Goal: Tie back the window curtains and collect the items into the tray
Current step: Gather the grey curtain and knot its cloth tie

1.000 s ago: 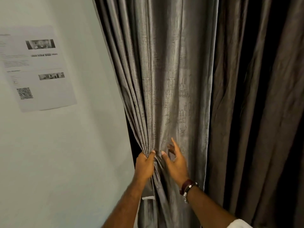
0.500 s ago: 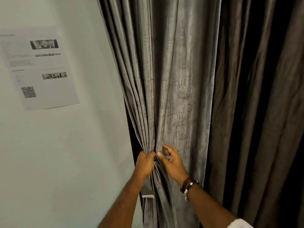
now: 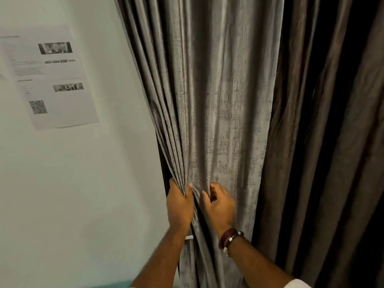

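Against the wall [image 3: 87, 183], beside a printed sheet [image 3: 49, 77], the grey curtain [image 3: 218, 100] hangs in long pleats, with a darker brown curtain [image 3: 322, 142] just to its right. Left hand [image 3: 179, 202] has its grip closed round the gathered pleats at the curtain's left edge, thumb on one side and fingers wrapped behind, so the folds bunch into one tight stack at that height. That hold probably serves to keep the collected folds from fanning out while more cloth is drawn in.

Right hand [image 3: 220, 206] sits just beside the left, touching the cloth, its fingers curled loosely into the next fold; whether that grip has truly pinched fabric or is only hooking it, I cannot tell. A dark watch strap [image 3: 230, 238] circles that wrist.

Below the left wrist a small white tag [image 3: 189, 237] shows at the curtain's edge; what it belongs to is unclear. No tieback cord is plainly visible, and neither the tray nor the items appear in view.

Judging by this, the gathering step is under way: the curtain is bunched but not yet tied, and the collecting has not begun. Much of the curtain's width is ungathered, so the bundle seems incomplete.
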